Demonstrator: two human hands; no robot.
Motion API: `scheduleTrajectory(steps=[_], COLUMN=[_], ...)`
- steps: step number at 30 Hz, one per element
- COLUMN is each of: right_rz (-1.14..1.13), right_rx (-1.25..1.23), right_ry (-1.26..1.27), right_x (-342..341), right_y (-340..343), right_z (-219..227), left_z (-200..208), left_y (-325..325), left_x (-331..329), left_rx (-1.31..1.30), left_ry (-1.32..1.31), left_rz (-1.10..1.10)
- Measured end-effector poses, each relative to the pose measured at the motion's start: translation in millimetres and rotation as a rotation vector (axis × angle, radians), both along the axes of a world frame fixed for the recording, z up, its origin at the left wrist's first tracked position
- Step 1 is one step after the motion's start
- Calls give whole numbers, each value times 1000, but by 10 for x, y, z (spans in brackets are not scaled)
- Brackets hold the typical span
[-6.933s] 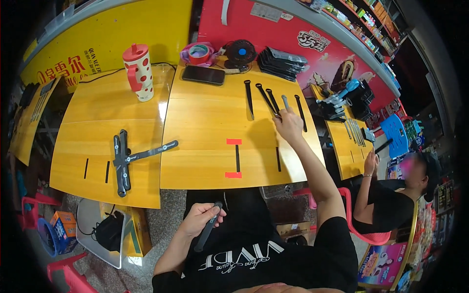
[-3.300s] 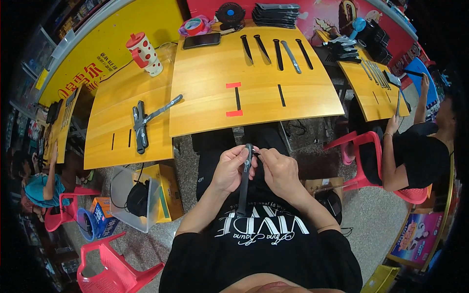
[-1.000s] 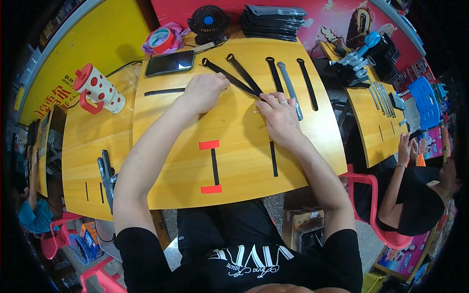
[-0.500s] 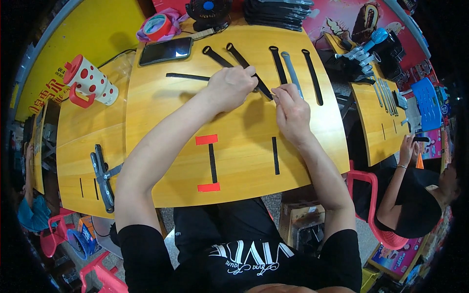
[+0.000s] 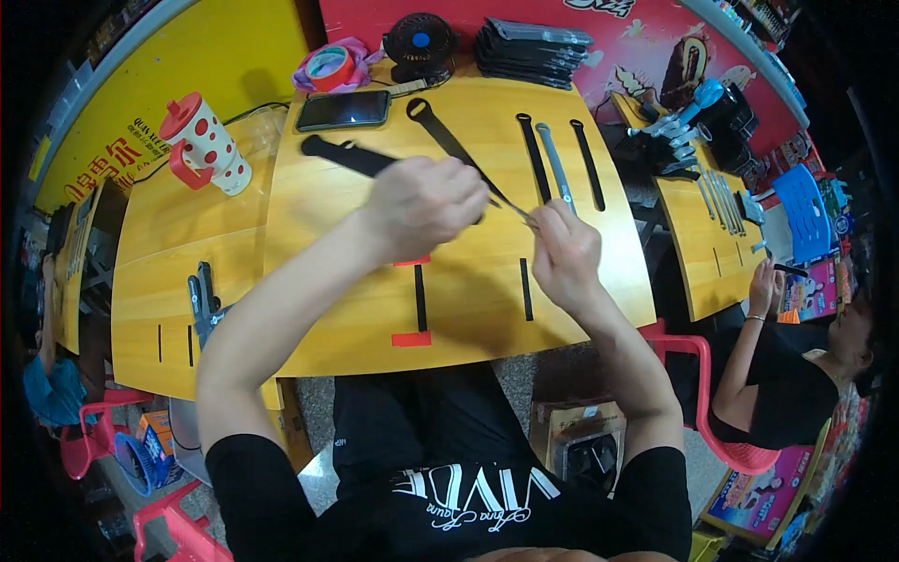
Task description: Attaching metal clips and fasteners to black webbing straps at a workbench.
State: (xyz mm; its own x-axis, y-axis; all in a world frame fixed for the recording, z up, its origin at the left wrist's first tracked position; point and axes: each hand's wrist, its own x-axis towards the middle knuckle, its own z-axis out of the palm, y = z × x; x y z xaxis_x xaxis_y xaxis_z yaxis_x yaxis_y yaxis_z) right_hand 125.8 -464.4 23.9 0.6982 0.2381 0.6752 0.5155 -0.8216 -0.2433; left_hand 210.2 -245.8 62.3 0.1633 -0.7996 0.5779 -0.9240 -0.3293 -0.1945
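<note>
My left hand (image 5: 426, 201) is closed, somewhat blurred, and a dark strap (image 5: 351, 157) with a rounded end sticks out from it to the left. A long black strap (image 5: 449, 142) with a slotted round end slants past my left fingertips toward my right hand (image 5: 567, 245). My right fingers pinch its narrow end. What lies inside my left fist is partly hidden. Beyond my right hand lie a black strap (image 5: 534, 155), a grey strap (image 5: 554, 161) and another black strap (image 5: 588, 165), side by side on the yellow table (image 5: 487, 337).
Thin black strips (image 5: 420, 298) (image 5: 526, 289) mark the table, one with red tape (image 5: 410, 339) at its ends. Bundled straps (image 5: 202, 304) lie left. Behind are a phone (image 5: 343, 110), spotted tumbler (image 5: 211, 150), fan (image 5: 420, 42) and black stack (image 5: 532, 54). A person (image 5: 782, 375) sits right.
My left hand has come nearer and down, and the dark strap at its left has swung with it. My right hand keeps its pinch. The whole view has shifted slightly.
</note>
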Motion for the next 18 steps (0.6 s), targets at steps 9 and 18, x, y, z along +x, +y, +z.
scheduleTrajectory(steps=[9, 18], right_rz=[32, -268], right_rx=[1288, 1043], right_ry=[629, 786], right_x=[250, 1053], right_y=[161, 205], right_z=[85, -450], left_z=[539, 755], left_y=[1217, 1219], left_x=[-338, -540], left_rx=[-174, -474], left_ry=[-147, 167], left_rz=[258, 271])
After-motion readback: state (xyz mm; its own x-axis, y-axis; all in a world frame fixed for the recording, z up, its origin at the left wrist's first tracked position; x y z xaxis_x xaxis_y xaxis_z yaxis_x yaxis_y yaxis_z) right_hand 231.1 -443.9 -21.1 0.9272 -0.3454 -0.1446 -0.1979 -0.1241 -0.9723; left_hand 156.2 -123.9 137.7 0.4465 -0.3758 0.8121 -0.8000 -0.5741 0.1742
